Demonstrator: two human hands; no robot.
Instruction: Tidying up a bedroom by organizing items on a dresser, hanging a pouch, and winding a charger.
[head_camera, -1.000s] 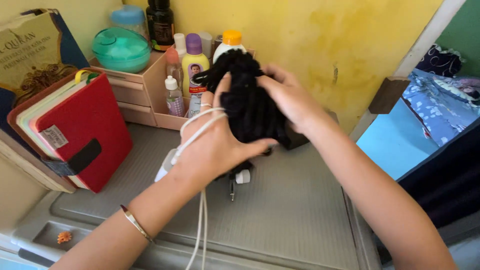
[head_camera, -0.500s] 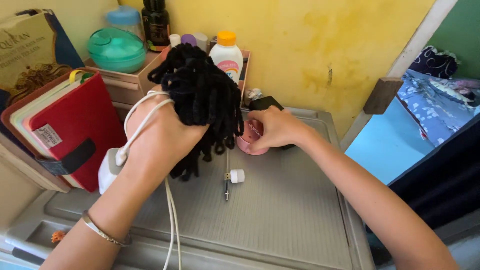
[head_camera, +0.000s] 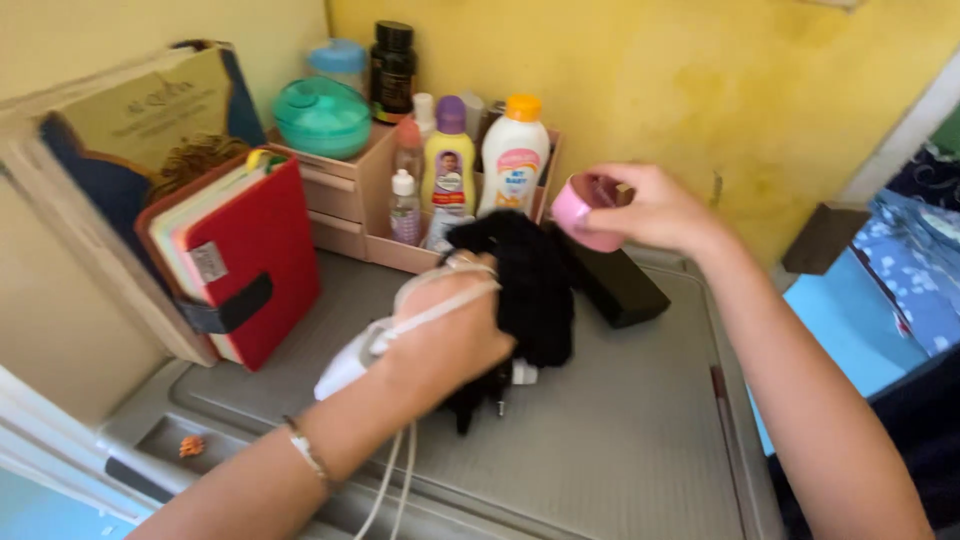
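My left hand (head_camera: 445, 340) grips a black knitted bundle (head_camera: 530, 285) low over the grey ribbed surface (head_camera: 620, 450). A white cable with its adapter (head_camera: 350, 365) is looped around that hand and hangs down past the wrist. My right hand (head_camera: 645, 210) is raised above the bundle and holds a small pink round container (head_camera: 580, 210) between its fingers. A black rectangular box (head_camera: 620, 285) lies on the surface just under the right hand.
A cardboard organiser (head_camera: 350, 190) at the back holds several bottles, a teal lidded jar (head_camera: 322, 115) and a dark bottle (head_camera: 392, 60). Books, the front one red (head_camera: 250, 260), lean at the left. The yellow wall stands behind. A small white plug (head_camera: 522, 374) lies by the bundle.
My left hand has lowered the black bundle toward the surface. My right hand has lifted the pink container up off the surface, to the right of the bottles.
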